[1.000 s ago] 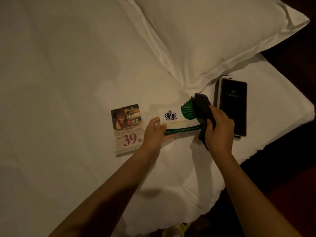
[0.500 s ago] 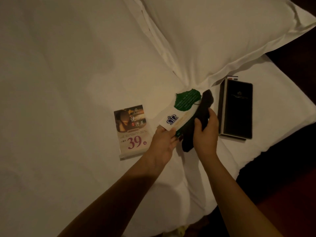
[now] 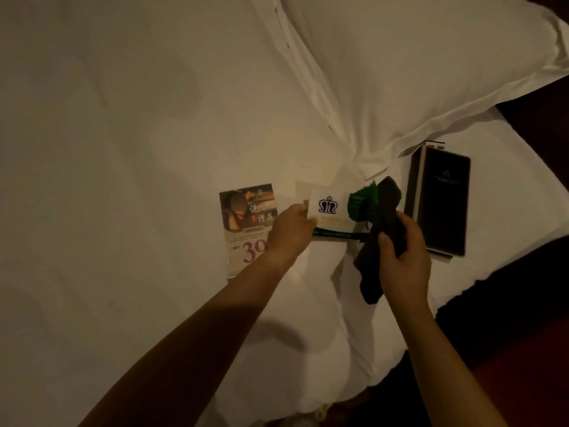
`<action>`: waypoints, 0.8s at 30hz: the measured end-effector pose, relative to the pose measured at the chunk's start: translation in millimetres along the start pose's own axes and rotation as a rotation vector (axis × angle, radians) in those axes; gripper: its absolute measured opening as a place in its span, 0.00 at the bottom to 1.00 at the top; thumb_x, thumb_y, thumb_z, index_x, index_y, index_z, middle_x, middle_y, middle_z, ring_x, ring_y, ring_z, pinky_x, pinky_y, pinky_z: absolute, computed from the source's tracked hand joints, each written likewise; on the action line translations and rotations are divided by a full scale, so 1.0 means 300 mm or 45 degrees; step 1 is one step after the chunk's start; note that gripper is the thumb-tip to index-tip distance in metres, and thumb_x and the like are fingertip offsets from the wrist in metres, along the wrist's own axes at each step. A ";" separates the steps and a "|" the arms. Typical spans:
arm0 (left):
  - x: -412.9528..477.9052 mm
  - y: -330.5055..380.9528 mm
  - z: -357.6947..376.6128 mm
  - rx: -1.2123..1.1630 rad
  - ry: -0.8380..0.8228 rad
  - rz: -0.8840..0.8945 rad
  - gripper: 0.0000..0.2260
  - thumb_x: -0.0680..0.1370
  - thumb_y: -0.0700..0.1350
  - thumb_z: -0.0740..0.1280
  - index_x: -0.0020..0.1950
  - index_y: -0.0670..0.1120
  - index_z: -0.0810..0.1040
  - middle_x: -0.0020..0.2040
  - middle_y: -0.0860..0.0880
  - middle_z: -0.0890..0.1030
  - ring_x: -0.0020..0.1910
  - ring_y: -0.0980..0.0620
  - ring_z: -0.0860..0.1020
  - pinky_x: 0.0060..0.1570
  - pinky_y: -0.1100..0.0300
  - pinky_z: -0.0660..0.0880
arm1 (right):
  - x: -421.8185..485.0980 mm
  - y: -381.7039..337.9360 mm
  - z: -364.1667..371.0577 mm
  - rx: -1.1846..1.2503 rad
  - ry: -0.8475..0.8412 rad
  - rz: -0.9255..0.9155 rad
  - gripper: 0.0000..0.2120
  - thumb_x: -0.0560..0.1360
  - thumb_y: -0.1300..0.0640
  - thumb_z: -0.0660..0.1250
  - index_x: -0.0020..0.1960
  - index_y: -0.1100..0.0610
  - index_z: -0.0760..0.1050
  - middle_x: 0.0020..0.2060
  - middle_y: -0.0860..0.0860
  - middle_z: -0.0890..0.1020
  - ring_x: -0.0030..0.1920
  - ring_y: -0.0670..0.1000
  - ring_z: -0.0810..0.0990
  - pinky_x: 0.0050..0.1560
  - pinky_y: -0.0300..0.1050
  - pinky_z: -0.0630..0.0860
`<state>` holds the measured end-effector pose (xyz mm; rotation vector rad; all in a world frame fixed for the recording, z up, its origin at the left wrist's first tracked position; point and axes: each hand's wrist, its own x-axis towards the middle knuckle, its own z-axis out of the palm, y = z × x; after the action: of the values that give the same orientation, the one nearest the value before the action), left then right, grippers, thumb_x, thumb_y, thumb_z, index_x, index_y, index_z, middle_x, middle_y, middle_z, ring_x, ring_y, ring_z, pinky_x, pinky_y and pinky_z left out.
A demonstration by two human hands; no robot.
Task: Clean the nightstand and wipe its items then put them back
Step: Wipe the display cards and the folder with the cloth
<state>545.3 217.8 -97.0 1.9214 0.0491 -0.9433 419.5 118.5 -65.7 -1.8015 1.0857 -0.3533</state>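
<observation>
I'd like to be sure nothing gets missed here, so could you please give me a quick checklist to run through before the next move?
1. Left hand grips the white card by its end: ok.
2. Right hand holds the dark cloth: ok.
3. Cloth touches the card's green leaf end: ok.
4. Card wiped clean on both sides: cannot tell.
5. Price card lies flat on the bed sheet: ok.
6. Black folder already wiped: cannot tell.
</observation>
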 end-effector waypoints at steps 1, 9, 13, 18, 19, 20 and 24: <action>-0.003 -0.003 -0.007 0.162 0.086 0.070 0.15 0.77 0.41 0.64 0.63 0.41 0.72 0.60 0.40 0.79 0.59 0.42 0.77 0.58 0.53 0.74 | 0.003 -0.002 0.002 0.000 0.000 0.008 0.20 0.77 0.61 0.61 0.67 0.51 0.66 0.62 0.51 0.74 0.61 0.52 0.74 0.61 0.46 0.72; -0.040 -0.110 -0.244 0.423 0.597 0.235 0.10 0.77 0.42 0.61 0.57 0.43 0.75 0.53 0.43 0.80 0.51 0.46 0.79 0.46 0.56 0.76 | 0.002 -0.040 0.095 -0.114 -0.110 -0.099 0.20 0.77 0.62 0.61 0.68 0.53 0.66 0.63 0.53 0.73 0.61 0.48 0.72 0.63 0.44 0.68; -0.049 -0.201 -0.347 0.529 0.480 -0.168 0.22 0.76 0.46 0.65 0.67 0.39 0.66 0.62 0.38 0.75 0.58 0.40 0.76 0.50 0.53 0.75 | -0.003 -0.068 0.135 -0.145 -0.122 -0.153 0.21 0.77 0.62 0.61 0.69 0.53 0.65 0.64 0.54 0.72 0.60 0.45 0.69 0.63 0.42 0.66; -0.056 -0.186 -0.335 0.281 0.257 -0.223 0.12 0.78 0.44 0.62 0.58 0.40 0.70 0.55 0.41 0.79 0.46 0.47 0.79 0.36 0.59 0.75 | -0.017 -0.102 0.177 -0.145 -0.201 -0.267 0.20 0.77 0.63 0.61 0.68 0.56 0.66 0.60 0.46 0.71 0.58 0.39 0.67 0.59 0.21 0.61; -0.063 -0.179 -0.332 0.160 0.237 -0.206 0.11 0.78 0.44 0.62 0.56 0.39 0.72 0.55 0.41 0.80 0.48 0.45 0.80 0.43 0.52 0.79 | -0.020 -0.109 0.183 -0.152 -0.228 -0.293 0.20 0.77 0.64 0.61 0.68 0.56 0.67 0.59 0.45 0.70 0.57 0.37 0.66 0.56 0.17 0.59; -0.076 -0.169 -0.329 0.013 0.224 -0.192 0.10 0.78 0.43 0.62 0.56 0.40 0.73 0.55 0.40 0.80 0.51 0.43 0.80 0.51 0.46 0.78 | -0.024 -0.118 0.191 -0.167 -0.261 -0.324 0.20 0.76 0.64 0.61 0.68 0.56 0.67 0.58 0.45 0.70 0.57 0.36 0.66 0.55 0.15 0.58; -0.135 -0.123 -0.333 -0.360 0.156 -0.020 0.08 0.78 0.42 0.62 0.56 0.45 0.74 0.55 0.40 0.81 0.53 0.41 0.80 0.56 0.44 0.77 | -0.051 -0.175 0.234 -0.288 -0.524 -0.526 0.21 0.75 0.64 0.62 0.68 0.57 0.67 0.62 0.52 0.74 0.61 0.47 0.70 0.61 0.28 0.62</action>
<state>560.9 328.4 -74.6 1.7155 0.2568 -0.7824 483.3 178.9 -52.5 -2.1805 0.4775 -0.0915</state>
